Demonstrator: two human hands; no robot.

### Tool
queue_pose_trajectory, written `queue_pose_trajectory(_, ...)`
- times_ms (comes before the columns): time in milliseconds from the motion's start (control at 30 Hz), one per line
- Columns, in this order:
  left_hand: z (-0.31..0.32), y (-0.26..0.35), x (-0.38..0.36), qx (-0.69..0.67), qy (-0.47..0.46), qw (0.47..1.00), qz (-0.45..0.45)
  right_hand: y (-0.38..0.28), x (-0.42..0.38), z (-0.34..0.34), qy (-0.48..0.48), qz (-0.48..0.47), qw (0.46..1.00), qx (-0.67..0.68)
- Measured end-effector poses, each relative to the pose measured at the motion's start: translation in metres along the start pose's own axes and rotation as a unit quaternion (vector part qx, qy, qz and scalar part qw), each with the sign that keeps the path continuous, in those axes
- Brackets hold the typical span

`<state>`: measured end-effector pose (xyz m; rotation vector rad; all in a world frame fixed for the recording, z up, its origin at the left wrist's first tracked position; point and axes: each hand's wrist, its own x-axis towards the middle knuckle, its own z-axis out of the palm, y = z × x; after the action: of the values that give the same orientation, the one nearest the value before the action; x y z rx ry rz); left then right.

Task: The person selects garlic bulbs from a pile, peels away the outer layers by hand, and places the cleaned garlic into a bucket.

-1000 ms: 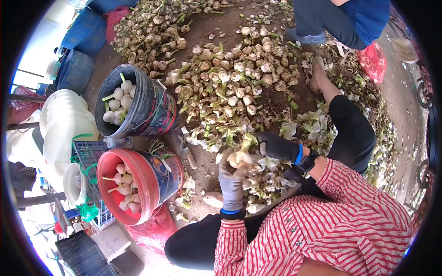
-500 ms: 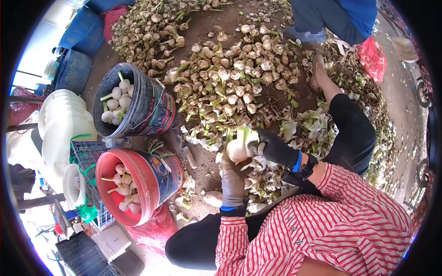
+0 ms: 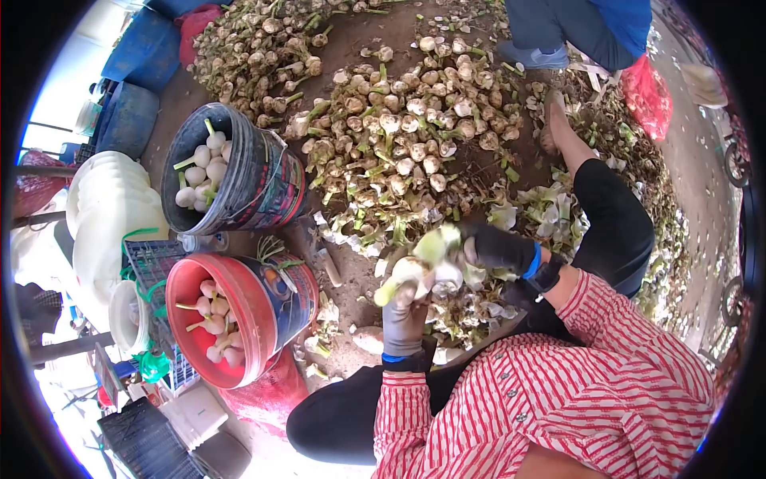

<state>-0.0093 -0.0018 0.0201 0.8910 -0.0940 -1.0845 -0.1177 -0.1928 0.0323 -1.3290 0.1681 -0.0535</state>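
Observation:
My left hand (image 3: 404, 326), in a grey glove, grips a whitish garlic bulb (image 3: 408, 273) whose pale green stem points to the left. My right hand (image 3: 501, 250), in a dark glove, is to the right of the bulb with its fingers curled. Beside its fingertips is a pale green and white garlic peel (image 3: 437, 243), smeared by motion. Loose peels (image 3: 471, 315) lie on the ground below both hands. In front of me spreads a heap of untrimmed garlic (image 3: 399, 128).
On the left stand a dark bucket (image 3: 267, 188) and a red bucket (image 3: 179, 319), both holding cleaned garlic bulbs. A second garlic heap (image 3: 255, 60) lies farther back. Another person's leg (image 3: 531, 28) is at the top right, near a red mesh bag (image 3: 646, 100).
The bulb has turned in my left hand, its stem now pointing left. My right hand has moved to the right, away from the bulb, and the peel now hangs loose between the hands.

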Motion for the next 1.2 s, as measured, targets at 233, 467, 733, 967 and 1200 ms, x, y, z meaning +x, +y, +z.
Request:
queue_pose_trajectory(233,0.014,-0.002,0.0,-0.065,-0.119,0.99,-0.039,0.056,-0.003,-0.02,0.318,0.06,0.878,-0.353)
queue_pose_trajectory(467,0.02,0.002,0.011,0.224,-0.154,0.962,0.021,0.027,0.009,-0.007,0.029,-0.138,0.942,-0.304)
queue_pose_trajectory(733,0.012,0.007,0.008,0.29,0.071,0.951,0.085,0.018,0.009,0.023,0.055,0.051,0.996,0.041)
queue_pose_trajectory(967,0.003,-0.006,0.013,0.103,0.16,0.982,0.015,0.013,0.013,0.038,0.186,0.007,0.983,0.009)
queue_pose_trajectory(1200,0.006,-0.006,0.013,-0.045,0.148,0.988,0.005,0.007,0.006,0.046,0.061,0.031,0.987,0.142)
